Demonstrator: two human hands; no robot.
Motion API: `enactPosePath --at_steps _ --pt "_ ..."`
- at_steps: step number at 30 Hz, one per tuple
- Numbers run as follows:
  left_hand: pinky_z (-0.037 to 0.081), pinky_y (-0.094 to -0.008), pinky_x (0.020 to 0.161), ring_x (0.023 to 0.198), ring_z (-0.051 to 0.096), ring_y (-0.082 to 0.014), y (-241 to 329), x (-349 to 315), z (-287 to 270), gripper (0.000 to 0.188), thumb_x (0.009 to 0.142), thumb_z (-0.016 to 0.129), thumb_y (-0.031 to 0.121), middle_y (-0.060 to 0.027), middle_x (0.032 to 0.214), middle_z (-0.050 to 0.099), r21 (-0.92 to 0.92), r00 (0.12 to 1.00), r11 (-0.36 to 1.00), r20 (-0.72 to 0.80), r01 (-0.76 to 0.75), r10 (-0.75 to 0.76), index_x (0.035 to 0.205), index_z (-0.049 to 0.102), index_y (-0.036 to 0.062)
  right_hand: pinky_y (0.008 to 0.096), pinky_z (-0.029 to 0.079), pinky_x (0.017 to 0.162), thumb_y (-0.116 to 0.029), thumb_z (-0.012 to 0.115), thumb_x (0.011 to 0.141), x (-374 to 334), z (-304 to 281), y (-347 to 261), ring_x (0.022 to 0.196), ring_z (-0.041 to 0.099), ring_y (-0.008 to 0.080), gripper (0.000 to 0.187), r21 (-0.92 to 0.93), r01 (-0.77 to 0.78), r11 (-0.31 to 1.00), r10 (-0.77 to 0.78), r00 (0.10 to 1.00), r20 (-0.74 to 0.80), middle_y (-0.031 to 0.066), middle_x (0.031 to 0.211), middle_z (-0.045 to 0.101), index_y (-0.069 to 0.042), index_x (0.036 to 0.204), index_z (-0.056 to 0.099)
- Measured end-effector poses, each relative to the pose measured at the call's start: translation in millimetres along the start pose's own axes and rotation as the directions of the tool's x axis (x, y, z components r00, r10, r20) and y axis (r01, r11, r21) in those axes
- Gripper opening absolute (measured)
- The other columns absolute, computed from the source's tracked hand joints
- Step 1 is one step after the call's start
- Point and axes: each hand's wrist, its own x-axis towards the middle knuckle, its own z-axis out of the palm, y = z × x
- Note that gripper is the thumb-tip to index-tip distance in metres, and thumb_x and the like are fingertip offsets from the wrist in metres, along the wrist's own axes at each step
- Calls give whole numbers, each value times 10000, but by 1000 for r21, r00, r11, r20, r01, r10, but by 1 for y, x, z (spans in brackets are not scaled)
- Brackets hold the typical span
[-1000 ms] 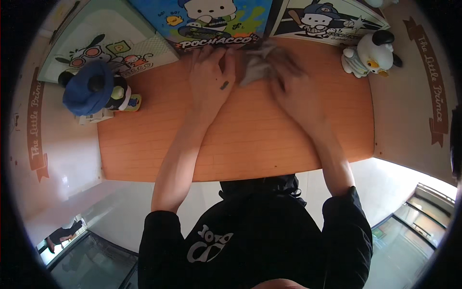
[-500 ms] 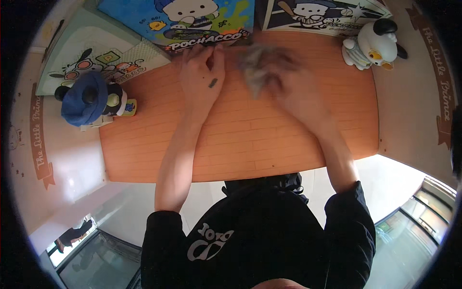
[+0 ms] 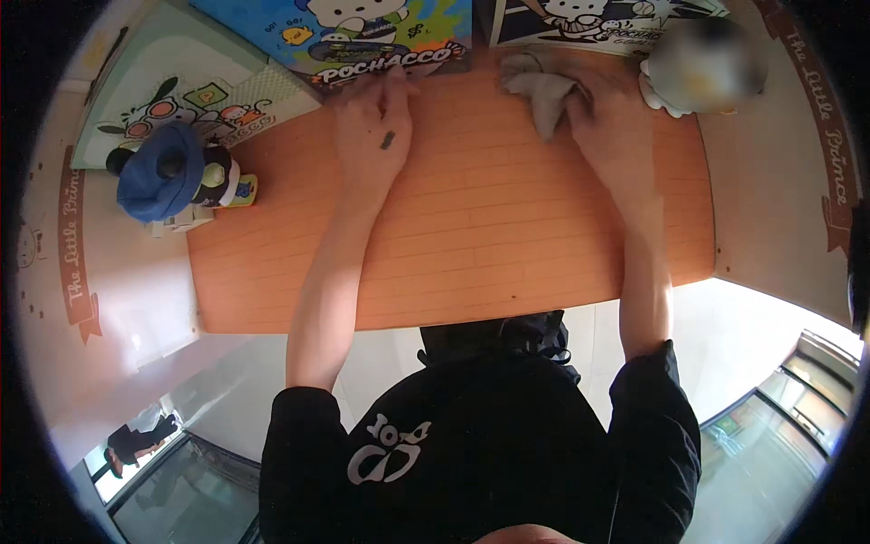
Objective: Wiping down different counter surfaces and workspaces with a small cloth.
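Note:
My right hand (image 3: 609, 116) presses a crumpled grey cloth (image 3: 541, 91) onto the far right part of an orange wooden tabletop (image 3: 471, 245). The cloth bunches out to the left of the fingers. My left hand (image 3: 373, 129) lies flat on the tabletop near its far edge, fingers together, holding nothing, just below a colourful cartoon poster (image 3: 362, 36).
A plush toy with a blue cap (image 3: 172, 177) stands at the table's left end. A white figure (image 3: 702, 63) sits at the far right corner. Cartoon posters (image 3: 598, 18) line the back wall. The near table edge runs close to my body.
My right hand has slid the grey cloth rightward and farther back along the table. The left hand has stayed flat near the far edge.

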Motion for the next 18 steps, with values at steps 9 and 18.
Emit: enactPosePath --at_steps 9,18 --pt "505 -427 737 790 644 -314 -1 -1 -2 456 1138 612 291 -128 874 743 67 996 994 36 81 -83 828 812 23 451 563 1047 -112 672 952 -31 46 -52 1227 673 324 268 247 622 743 -645 764 16 52 1314 769 -71 1183 802" --pt "529 -454 756 839 651 -351 0 -3 0 463 1149 603 334 -127 910 726 163 1000 986 17 -22 20 880 818 25 459 562 961 -138 674 961 0 6 18 1128 672 340 204 -32 109 994 -109 994 9 81 1130 781 -99 1127 785"
